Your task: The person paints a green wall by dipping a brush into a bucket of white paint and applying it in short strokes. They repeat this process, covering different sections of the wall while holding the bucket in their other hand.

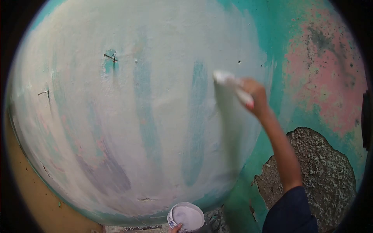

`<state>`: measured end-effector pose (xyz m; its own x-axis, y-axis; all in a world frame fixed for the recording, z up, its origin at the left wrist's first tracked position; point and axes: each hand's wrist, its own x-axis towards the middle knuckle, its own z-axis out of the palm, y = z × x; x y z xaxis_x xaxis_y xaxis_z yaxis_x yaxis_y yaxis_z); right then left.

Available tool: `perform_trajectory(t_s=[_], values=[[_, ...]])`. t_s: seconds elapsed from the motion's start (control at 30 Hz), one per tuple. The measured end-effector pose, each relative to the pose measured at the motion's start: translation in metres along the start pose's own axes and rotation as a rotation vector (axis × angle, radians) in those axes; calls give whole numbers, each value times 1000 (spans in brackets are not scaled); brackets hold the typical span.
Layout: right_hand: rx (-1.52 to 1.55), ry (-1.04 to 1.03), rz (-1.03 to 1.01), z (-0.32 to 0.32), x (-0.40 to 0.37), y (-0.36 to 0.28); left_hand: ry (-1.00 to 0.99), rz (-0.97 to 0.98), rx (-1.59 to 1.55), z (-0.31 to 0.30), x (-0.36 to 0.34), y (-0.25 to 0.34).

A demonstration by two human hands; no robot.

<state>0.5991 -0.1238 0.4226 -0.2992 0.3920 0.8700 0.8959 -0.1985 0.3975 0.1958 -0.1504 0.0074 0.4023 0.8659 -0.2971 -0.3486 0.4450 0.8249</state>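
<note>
The right hand (254, 97), at about 2 o'clock in the view, is closed in a fist round the handle of a paintbrush (229, 82). The brush's long axis runs from the hand toward 10 o'clock, so the white-loaded bristle end lies up and left of the knuckles and is pressed against the wall (116, 128). A pale, wet-looking band (230, 132) drops from the bristles toward 6 o'clock. The arm comes in from 5 o'clock, ending in a dark blue sleeve (291, 211). At 6 o'clock, on the bottom edge, the left hand (176, 228) grips a round paint tub (186, 217) by its near rim; only the thumb and a little of the hand show, the rest being cut off by the frame. The tub is open and holds white paint, with smears on its rim. It sits well below the brush, toward 7 o'clock from the bristles, so the right hand is the one nearer the wall and the left the one nearer the paint. Most of the wall is whitewashed, with teal streaks (198, 116) showing through at centre. Two nails (110, 57) (44, 93) stick out at 10 and 9 o'clock. At 3 o'clock lies unpainted teal and a pink patch (326, 77); at 4 o'clock, a bare patch of rough plaster (314, 167).
</note>
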Motion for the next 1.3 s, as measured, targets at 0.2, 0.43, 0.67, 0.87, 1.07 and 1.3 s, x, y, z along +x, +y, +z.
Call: perform_trajectory(t_s=[0.2,0.43,0.67,0.87,1.07,1.3], values=[[293,-223,38,11,-95,-59,80,-301,-289,21,-16,43],[323,-133,213,-6,-6,-9,31,-280,-167,13,-18,49],[83,2,59,19,-37,-35,34,-55,206,2,-29,41],[376,-165,62,41,-150,-110,255,-368,-291,20,-34,78],[306,56,10,25,-42,-68,54,7,103,-8,-24,57],[84,236,-75,33,8,-89,38,-105,-311,-28,-8,47]])
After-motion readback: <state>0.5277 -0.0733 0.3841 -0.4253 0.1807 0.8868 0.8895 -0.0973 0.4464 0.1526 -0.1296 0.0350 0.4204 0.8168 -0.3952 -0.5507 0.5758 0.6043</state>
